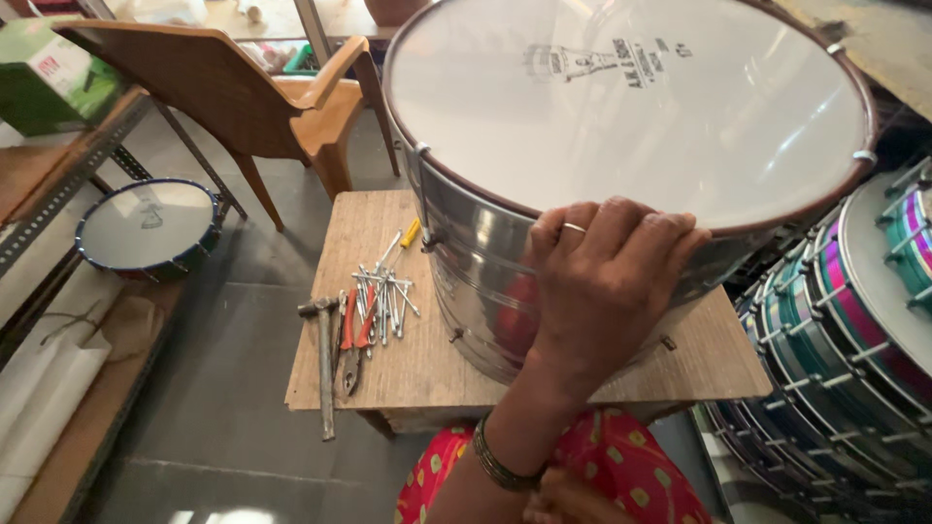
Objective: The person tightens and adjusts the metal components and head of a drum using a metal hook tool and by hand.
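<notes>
A large steel drum (466,252) with a white head and a brown rim leans on a small wooden table (427,374). My left hand (602,281), with a ring and a bangle, curls its fingers over the near rim and grips it. Only a bit of my right hand (573,503) shows at the bottom edge over red patterned cloth; I cannot tell what its fingers are doing. On the table left of the drum lie a hammer (324,359), red-handled pliers (351,340), a yellow-handled screwdriver (408,236) and several metal rods (383,301).
A brown chair (252,92) stands behind the table. A small blue-rimmed drum (146,228) rests on a metal shelf at the left, with rolled white sheets (44,388) below. Stacked coloured drums (854,320) crowd the right side. A green box (44,78) sits at top left.
</notes>
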